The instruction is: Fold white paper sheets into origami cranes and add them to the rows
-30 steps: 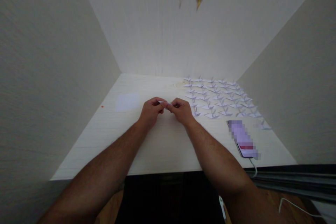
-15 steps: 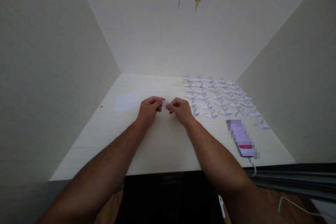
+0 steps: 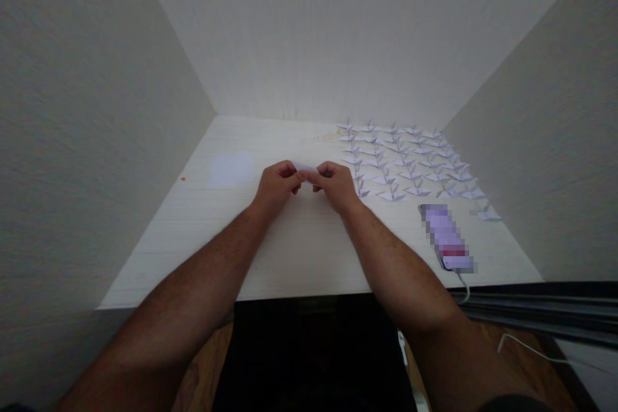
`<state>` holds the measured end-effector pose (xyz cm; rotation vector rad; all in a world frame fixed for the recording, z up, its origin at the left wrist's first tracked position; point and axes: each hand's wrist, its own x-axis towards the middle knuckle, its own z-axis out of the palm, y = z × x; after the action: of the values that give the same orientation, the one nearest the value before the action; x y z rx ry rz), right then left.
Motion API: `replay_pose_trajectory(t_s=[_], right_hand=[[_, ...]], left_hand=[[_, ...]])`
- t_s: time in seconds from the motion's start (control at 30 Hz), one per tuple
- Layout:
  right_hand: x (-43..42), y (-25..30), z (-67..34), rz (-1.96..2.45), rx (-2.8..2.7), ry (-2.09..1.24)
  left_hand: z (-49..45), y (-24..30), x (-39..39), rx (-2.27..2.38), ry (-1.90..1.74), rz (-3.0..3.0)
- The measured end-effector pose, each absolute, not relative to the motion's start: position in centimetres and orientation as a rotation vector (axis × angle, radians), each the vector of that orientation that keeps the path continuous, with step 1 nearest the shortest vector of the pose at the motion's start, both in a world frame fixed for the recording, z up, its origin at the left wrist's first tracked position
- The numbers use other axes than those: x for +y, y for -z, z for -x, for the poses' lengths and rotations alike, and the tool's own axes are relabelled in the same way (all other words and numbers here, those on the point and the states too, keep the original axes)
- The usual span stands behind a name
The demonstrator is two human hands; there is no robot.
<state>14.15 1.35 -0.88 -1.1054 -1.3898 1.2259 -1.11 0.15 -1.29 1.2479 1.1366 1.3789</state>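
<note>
Between my two hands, above the middle of the pale table point(image 3: 309, 251), is a small piece of folded white paper point(image 3: 305, 168). My left hand point(image 3: 280, 181) pinches its left side, with the thumb pointing inward. On the other side my right hand point(image 3: 334, 181) grips it between thumb and bent fingers. Both thumbs nearly meet at the paper's lower edge. Fingers cover much of the paper, so its exact folds cannot be made out. Close to my right hand stand several white paper cranes point(image 3: 409, 174) in rows.
A flat stack or sheet of white paper point(image 3: 230, 169) lies to the left, with a small red spot point(image 3: 183, 179) beyond it. At the right a phone point(image 3: 447, 238) with a white cable point(image 3: 464, 288) rests near the front edge. Walls enclose the table's back and sides.
The camera has tipped down, so everything sits higher in view. My hands have turned the paper, which now shows wider behind the thumbs, and the thumbs have come together.
</note>
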Motion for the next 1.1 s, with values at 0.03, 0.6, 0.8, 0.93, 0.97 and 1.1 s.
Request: replay_pose_trajectory(t_s=[0.03, 0.6, 0.8, 0.93, 0.97, 1.1], right_hand=[[1.4, 0.9, -14.1, 1.095, -1.38, -1.246], [1.5, 1.0, -14.4, 0.993, -1.495, -1.286], [1.7, 1.2, -14.4, 0.968, -1.479, -1.305], [2.0, 1.7, -14.4, 1.0, -1.481, -1.273], [2.0, 1.8, -14.4, 1.005, -1.498, -1.26], [2.0, 2.0, -14.4, 0.985, -1.6, -1.221]], left_hand=[[1.1, 1.4, 0.2, 1.149, -1.38, -1.246], [0.7, 1.1, 0.3, 1.064, -1.368, -0.878], [0.7, 1.0, 0.2, 1.029, -1.366, -0.885], [0.7, 1.1, 0.2, 1.059, -1.374, -0.982], [0.7, 1.0, 0.2, 1.062, -1.362, -0.989], [0.8, 0.5, 0.2, 1.105, -1.343, -0.976]])
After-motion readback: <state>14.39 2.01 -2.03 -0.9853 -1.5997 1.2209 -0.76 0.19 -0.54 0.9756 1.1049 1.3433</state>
